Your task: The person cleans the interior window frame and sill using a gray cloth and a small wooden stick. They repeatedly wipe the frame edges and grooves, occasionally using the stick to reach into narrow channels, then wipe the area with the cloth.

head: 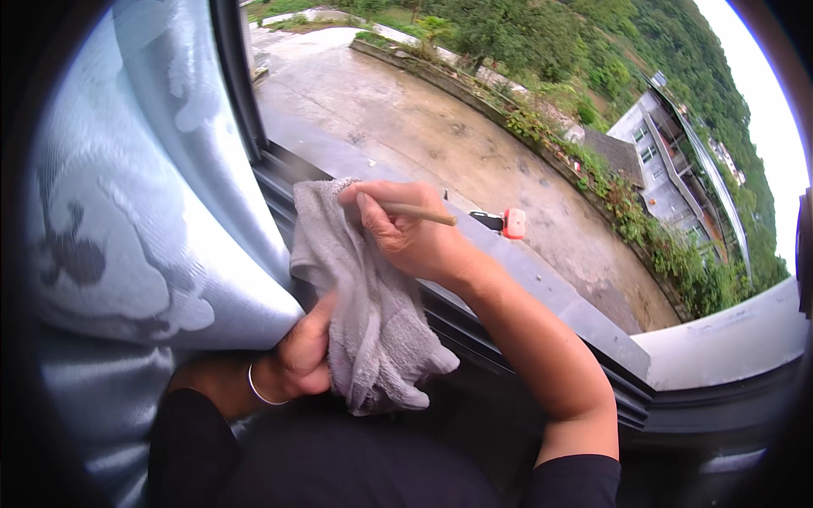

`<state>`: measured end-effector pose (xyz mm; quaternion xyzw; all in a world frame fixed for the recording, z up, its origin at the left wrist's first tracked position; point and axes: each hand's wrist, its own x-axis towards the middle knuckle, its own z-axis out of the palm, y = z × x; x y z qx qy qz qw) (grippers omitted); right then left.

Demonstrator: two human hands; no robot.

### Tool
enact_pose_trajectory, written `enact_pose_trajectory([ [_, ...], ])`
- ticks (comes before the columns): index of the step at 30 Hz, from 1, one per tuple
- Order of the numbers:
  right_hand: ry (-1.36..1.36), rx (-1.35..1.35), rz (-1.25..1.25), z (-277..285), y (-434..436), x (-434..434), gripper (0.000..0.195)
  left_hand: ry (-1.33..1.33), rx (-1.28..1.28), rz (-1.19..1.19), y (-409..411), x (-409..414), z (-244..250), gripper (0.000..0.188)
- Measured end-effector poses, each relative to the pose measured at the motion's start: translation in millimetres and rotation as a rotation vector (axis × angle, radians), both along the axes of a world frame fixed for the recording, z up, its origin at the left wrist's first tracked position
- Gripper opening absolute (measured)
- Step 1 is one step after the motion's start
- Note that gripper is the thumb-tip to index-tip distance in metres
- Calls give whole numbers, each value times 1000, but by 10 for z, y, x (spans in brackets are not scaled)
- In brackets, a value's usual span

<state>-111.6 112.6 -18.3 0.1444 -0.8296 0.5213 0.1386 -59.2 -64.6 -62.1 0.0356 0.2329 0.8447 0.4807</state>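
My right hand (pixel 413 228) grips a slim wooden stick (pixel 422 211) whose blunt end points right. A grey terry cloth (pixel 381 324) is bunched under that hand and hangs down from the stick's other end, which the cloth hides. At the cloth's lower left edge my left hand (pixel 308 355) grasps it, the thumb blurred against the fabric and the fingers partly hidden behind it. A silver bangle (pixel 259 388) circles the left wrist. Both hands are over the dark window track (pixel 470 324), which runs diagonally below the cloth.
A shiny pale blue curtain (pixel 171 209) hangs at left, reaching my left wrist. Beyond the track lies a grey outer ledge (pixel 559 279), bearing a red and white object (pixel 514 223) beside a black item (pixel 486 220). A concrete yard (pixel 394 108) lies outside, below.
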Motion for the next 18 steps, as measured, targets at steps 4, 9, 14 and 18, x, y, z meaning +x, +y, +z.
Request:
enact_pose_trajectory([
  [4,52,-5,20,-18,-231,-311,15,-78,-40,76,-375,-300,26,55],
  [9,-88,-164,-36,222,163,260,24,-88,144,-248,-392,-124,-122,47],
  [14,-158,-69,-188,273,289,593,24,-27,140,-414,-146,-140,12,47],
  [18,-150,7,-121,343,144,127,22,-128,115,-283,-213,-299,26,50],
])
